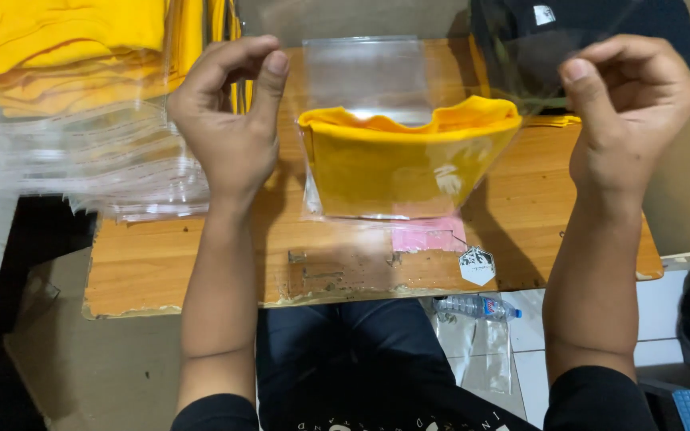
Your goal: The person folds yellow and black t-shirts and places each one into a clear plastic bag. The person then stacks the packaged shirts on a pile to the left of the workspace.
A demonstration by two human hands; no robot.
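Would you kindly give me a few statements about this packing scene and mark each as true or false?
1. Both hands, left hand and right hand, hold up a clear plastic bag. True.
2. The folded garment in the bag is blue. False: it is yellow.
3. A stack of yellow garments lies at the far left. True.
4. A water bottle stands on the wooden table. False: it lies on the floor below.

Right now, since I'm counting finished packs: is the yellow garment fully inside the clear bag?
No: the yellow garment sits only partly in the clear bag, its folded top edge bulging out at the opening.
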